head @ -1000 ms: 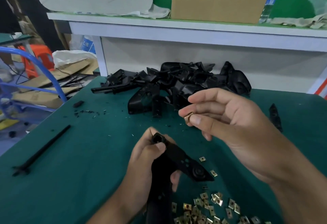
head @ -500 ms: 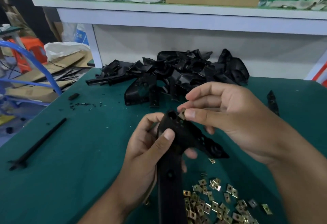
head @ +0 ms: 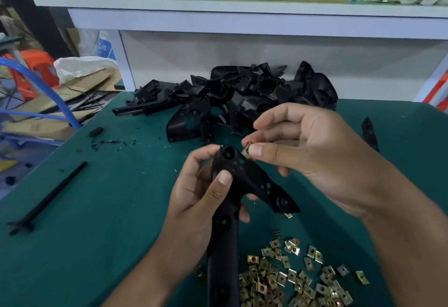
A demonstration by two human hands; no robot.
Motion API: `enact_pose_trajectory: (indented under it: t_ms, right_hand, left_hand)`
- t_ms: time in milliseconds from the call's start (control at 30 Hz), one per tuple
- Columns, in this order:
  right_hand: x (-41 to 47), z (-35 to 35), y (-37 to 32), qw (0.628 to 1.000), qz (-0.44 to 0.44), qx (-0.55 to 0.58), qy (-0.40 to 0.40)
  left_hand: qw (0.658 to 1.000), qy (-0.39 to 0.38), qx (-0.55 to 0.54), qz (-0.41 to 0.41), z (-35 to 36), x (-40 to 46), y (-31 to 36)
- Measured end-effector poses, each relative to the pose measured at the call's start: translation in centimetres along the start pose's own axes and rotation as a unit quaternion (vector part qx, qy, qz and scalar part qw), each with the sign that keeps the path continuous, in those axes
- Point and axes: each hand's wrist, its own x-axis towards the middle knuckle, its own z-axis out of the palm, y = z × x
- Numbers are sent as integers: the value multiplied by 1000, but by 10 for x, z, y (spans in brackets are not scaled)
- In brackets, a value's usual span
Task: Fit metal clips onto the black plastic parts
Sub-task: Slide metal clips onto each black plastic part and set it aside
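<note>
My left hand (head: pixel 194 200) grips a long black plastic part (head: pixel 244 180) upright over the green table, thumb pressed on its face. The part has round holes and a wing pointing right. My right hand (head: pixel 312 146) pinches a small brass-coloured metal clip (head: pixel 246 150) between thumb and forefinger, right at the part's upper right edge. Several loose metal clips (head: pixel 291 280) lie in a heap on the table below my hands.
A pile of black plastic parts (head: pixel 242 98) lies at the back of the green table (head: pixel 97 209). A thin black rod (head: pixel 48 197) lies at the left, and a single black piece (head: pixel 369 133) at the right. A white shelf (head: pixel 242 13) stands behind the table.
My left hand raised the black part toward my right hand. The right hand brought the pinched clip down to the part's upper edge.
</note>
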Motion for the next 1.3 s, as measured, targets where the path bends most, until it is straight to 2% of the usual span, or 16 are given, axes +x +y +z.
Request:
enact_pose_trajectory:
  t_ms: [500, 867, 1033, 1300]
  right_hand:
    - [-7, -15, -7, 995, 11, -99, -29]
    - [-13, -29, -9, 976, 75, -157, -132]
    - [-6, -19, -2, 978, 54, -167, -111]
    - [0, -9, 10, 973, 67, -186, -115]
  left_hand:
    - [996, -56, 66, 33, -2, -1, -8]
    - [989, -131, 69, -12, -9, 3, -8]
    - [992, -99, 73, -6, -12, 6, -6]
    - [995, -67, 73, -13, -12, 7, -9]
